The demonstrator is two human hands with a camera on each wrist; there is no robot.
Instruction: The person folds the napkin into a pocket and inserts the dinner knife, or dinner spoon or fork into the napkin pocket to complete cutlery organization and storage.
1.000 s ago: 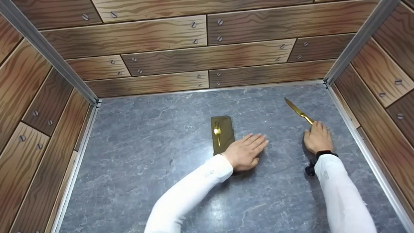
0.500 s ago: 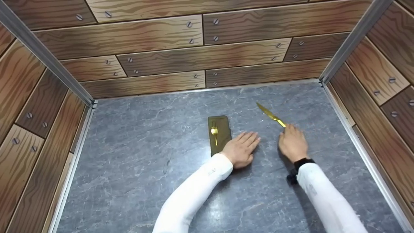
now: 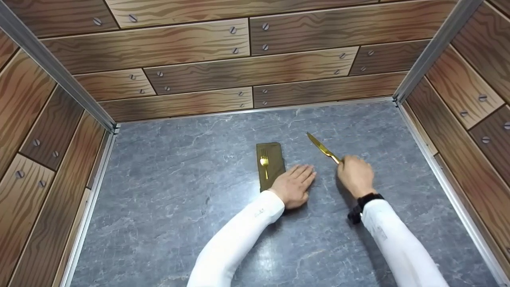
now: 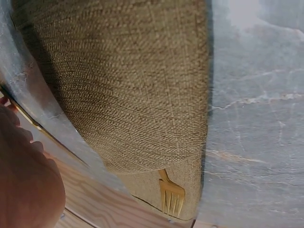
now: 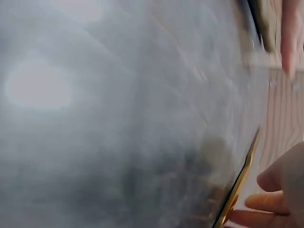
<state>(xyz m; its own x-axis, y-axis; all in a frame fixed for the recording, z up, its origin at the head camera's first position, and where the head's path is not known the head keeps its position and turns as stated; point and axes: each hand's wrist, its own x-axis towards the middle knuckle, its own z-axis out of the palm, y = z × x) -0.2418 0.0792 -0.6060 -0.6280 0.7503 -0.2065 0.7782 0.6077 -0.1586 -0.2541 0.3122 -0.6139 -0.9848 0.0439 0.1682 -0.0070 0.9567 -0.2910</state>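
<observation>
A folded olive-brown cloth napkin (image 3: 275,153) lies in the middle of the grey surface. The head of a gold fork (image 3: 264,161) shows on it, and in the left wrist view the handle of that fork (image 4: 172,195) runs under a fold of the napkin (image 4: 128,90). My left hand (image 3: 293,186) lies palm down with straight fingers, overlapping the napkin's near right corner. To its right, my right hand (image 3: 356,175) grips a gold table knife (image 3: 318,146) by the handle. The blade points away and leftward; the handle's end is hidden in the hand.
The grey marbled tabletop (image 3: 159,191) is bordered by metal edge strips. Wood-patterned panels (image 3: 191,48) rise at the back and on both sides. Metal corner posts (image 3: 440,50) stand where the panels meet.
My right hand has moved left with the knife, toward the napkin, and its fingers have curled more around the handle. The left hand has stayed nearly in place beside the napkin.
</observation>
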